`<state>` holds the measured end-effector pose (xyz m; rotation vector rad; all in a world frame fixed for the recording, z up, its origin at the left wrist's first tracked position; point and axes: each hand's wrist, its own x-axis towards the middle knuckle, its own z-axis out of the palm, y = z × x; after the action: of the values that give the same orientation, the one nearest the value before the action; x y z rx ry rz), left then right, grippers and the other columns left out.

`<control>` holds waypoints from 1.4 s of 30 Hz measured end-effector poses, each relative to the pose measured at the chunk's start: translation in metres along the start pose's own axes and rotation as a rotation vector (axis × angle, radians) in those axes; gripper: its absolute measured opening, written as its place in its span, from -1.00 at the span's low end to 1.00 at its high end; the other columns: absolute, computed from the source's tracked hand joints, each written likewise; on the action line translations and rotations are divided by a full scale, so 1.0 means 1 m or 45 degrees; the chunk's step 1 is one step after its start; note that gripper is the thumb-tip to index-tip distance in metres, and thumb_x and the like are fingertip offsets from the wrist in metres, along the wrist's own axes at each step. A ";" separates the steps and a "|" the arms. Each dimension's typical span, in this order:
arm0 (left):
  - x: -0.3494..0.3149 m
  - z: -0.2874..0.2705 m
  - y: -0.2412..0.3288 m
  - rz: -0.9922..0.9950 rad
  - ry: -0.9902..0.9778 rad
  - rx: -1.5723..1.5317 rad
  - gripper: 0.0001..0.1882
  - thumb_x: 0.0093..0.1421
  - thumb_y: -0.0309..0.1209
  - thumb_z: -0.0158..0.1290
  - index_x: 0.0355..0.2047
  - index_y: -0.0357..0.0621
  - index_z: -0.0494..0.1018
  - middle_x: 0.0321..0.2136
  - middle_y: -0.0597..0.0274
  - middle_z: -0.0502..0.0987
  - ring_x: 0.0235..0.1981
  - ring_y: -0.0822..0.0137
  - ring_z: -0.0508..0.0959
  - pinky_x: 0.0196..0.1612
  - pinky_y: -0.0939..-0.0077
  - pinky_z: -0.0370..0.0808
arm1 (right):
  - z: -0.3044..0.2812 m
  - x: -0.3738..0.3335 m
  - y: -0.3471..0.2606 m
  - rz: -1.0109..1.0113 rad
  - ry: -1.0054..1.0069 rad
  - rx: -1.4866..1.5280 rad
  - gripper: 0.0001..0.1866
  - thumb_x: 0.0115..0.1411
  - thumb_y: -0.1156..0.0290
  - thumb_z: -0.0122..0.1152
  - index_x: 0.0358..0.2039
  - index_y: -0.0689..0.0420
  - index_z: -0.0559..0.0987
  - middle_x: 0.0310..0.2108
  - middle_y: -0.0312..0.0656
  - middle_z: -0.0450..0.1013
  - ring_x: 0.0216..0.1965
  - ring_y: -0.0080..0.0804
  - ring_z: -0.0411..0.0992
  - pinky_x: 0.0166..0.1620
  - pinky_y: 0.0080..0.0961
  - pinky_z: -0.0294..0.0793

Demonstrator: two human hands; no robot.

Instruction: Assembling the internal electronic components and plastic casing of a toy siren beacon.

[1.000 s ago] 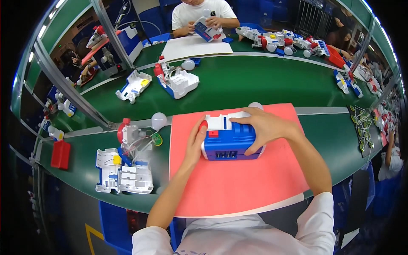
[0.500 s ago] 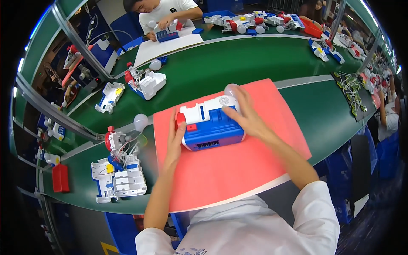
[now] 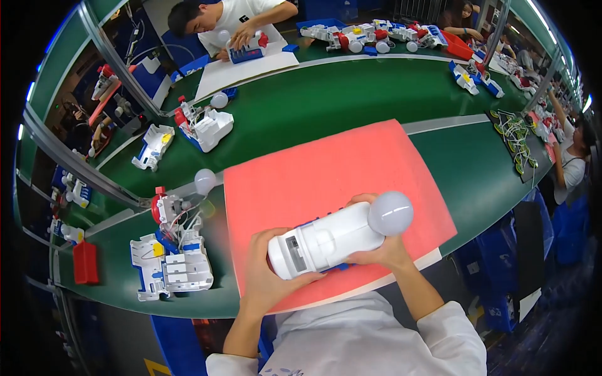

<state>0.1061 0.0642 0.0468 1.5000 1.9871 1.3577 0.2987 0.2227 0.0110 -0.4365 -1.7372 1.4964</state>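
Note:
Between my two hands is a white and blue plastic device (image 3: 329, 241) with a round, frosted bulb (image 3: 390, 214) at its right end. Its white side faces up, showing a dark recessed slot at the left end; little of the blue shows along its edges. My left hand (image 3: 269, 276) is closed around the left end, thumb along the near side. The right hand (image 3: 382, 250) grips the other end beside the bulb, its fingers partly hidden behind it. The device is over the near part of a pink mat (image 3: 326, 169); I cannot tell whether it touches.
Left of the mat lies an opened white casing (image 3: 179, 269) with wires, a red part and a bulb (image 3: 205, 182). A red bin (image 3: 86, 263) stands farther left. More casings (image 3: 210, 128) lie on the green belt (image 3: 282, 100); a person (image 3: 244, 31) works across it.
Both hands have brought the device nearer to me and turned it, so its white side rather than its blue front faces up. The bulb has swung to the near right.

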 end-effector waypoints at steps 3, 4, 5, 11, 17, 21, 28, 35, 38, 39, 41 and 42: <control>0.005 -0.002 0.004 0.029 0.025 0.129 -0.14 -0.45 -0.29 0.58 -0.09 -0.23 0.43 -0.16 0.12 0.55 -0.10 0.25 0.58 -0.05 0.35 0.52 | 0.000 0.001 0.004 -0.069 0.049 -0.050 -0.05 -0.32 0.34 0.68 0.12 0.19 0.37 0.00 -0.15 0.40 0.06 -0.32 0.40 0.11 -0.35 0.42; 0.005 -0.002 0.002 0.070 0.042 0.132 -0.16 -0.43 -0.26 0.58 -0.09 -0.23 0.44 -0.18 0.10 0.55 -0.12 0.20 0.59 -0.07 0.31 0.53 | 0.002 0.003 0.004 -0.061 0.077 -0.040 -0.08 -0.33 0.33 0.68 0.10 0.19 0.39 -0.01 -0.16 0.40 0.04 -0.33 0.40 0.09 -0.36 0.43; 0.007 -0.003 0.001 0.113 0.058 0.137 -0.17 -0.42 -0.24 0.58 -0.10 -0.24 0.45 -0.20 0.09 0.56 -0.15 0.16 0.60 -0.09 0.27 0.53 | 0.004 0.004 0.005 -0.070 0.075 -0.039 -0.08 -0.33 0.33 0.68 0.10 0.19 0.39 -0.01 -0.16 0.40 0.04 -0.33 0.40 0.09 -0.36 0.43; 0.036 0.010 0.069 0.407 -0.122 0.854 -0.12 -0.24 0.03 0.47 -0.05 -0.36 0.42 -0.09 -0.15 0.48 0.00 0.00 0.49 -0.01 0.15 0.47 | -0.003 0.015 -0.001 -0.085 0.028 -0.158 -0.05 -0.31 0.36 0.66 0.14 0.21 0.37 0.04 -0.09 0.42 0.09 -0.30 0.41 0.10 -0.31 0.43; 0.053 0.015 0.048 0.423 -0.183 0.692 -0.09 -0.20 0.12 0.41 -0.04 -0.39 0.40 -0.37 -0.08 0.56 -0.36 -0.02 0.60 -0.28 0.14 0.55 | -0.021 0.037 -0.040 -0.250 -0.069 0.093 0.06 -0.21 0.09 0.64 0.26 0.21 0.29 0.20 -0.03 0.34 0.15 -0.21 0.39 0.13 -0.25 0.42; 0.066 0.005 0.055 0.467 -0.276 0.970 -0.12 -0.19 0.12 0.41 -0.09 -0.38 0.41 -0.46 -0.06 0.54 -0.43 0.00 0.59 -0.36 0.12 0.54 | -0.035 0.066 -0.089 -0.312 -0.323 -0.594 -0.14 -0.04 -0.07 0.46 0.14 0.22 0.42 0.04 0.01 0.45 0.02 -0.09 0.47 0.05 -0.23 0.47; 0.079 0.014 0.028 0.489 -0.324 0.994 -0.18 -0.17 0.14 0.39 -0.16 -0.35 0.43 -0.44 -0.03 0.55 -0.39 0.05 0.60 -0.37 0.14 0.52 | -0.038 0.087 -0.081 -0.224 -0.632 -1.023 -0.42 0.06 0.08 0.40 -0.03 0.24 0.53 -0.17 0.04 0.51 -0.15 -0.05 0.51 -0.08 -0.25 0.51; 0.070 -0.027 -0.019 0.253 -0.174 0.268 -0.16 -0.14 -0.09 0.43 0.07 -0.31 0.38 -0.12 -0.08 0.58 -0.10 0.07 0.63 -0.05 0.28 0.56 | -0.018 0.045 -0.042 -0.129 -0.069 -0.563 0.49 -0.41 -0.04 0.71 0.41 0.27 -0.03 0.29 0.18 0.19 0.30 0.10 0.18 0.37 -0.11 0.06; 0.044 0.007 -0.076 0.256 0.072 -0.385 -0.14 -0.05 -0.16 0.37 0.20 -0.27 0.27 0.10 0.01 0.47 0.06 0.11 0.55 0.05 0.31 0.52 | 0.033 0.023 -0.019 -0.046 0.087 0.163 0.38 -0.44 0.05 0.74 0.34 0.26 0.11 0.21 0.09 0.27 0.22 -0.01 0.30 0.28 -0.14 0.25; 0.041 0.017 -0.062 0.031 0.151 -0.565 -0.11 -0.01 -0.08 0.34 0.22 -0.26 0.22 0.15 0.04 0.42 0.12 0.12 0.49 0.07 0.31 0.51 | 0.034 0.020 -0.019 -0.048 0.111 0.155 0.38 -0.44 0.05 0.74 0.34 0.26 0.11 0.21 0.09 0.27 0.22 -0.01 0.30 0.28 -0.14 0.25; 0.039 0.027 -0.062 -0.201 0.235 -0.726 -0.08 0.03 0.00 0.31 0.25 -0.25 0.18 0.20 0.07 0.36 0.18 0.14 0.44 0.09 0.30 0.51 | 0.038 0.021 -0.010 -0.187 0.183 -0.068 0.38 -0.43 0.18 0.77 0.35 0.25 0.07 0.21 0.02 0.25 0.27 -0.10 0.26 0.30 -0.23 0.26; 0.043 0.029 -0.074 -0.297 0.319 -0.974 -0.14 0.10 0.02 0.21 0.25 -0.26 0.20 0.18 0.05 0.38 0.17 0.12 0.45 0.12 0.26 0.49 | 0.040 0.025 -0.015 -0.200 0.187 -0.062 0.38 -0.43 0.18 0.77 0.35 0.25 0.07 0.21 0.02 0.25 0.27 -0.10 0.26 0.30 -0.23 0.26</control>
<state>0.0663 0.1156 -0.0157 0.7556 1.4172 1.9504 0.2571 0.2095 0.0334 -0.4140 -1.6550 1.2814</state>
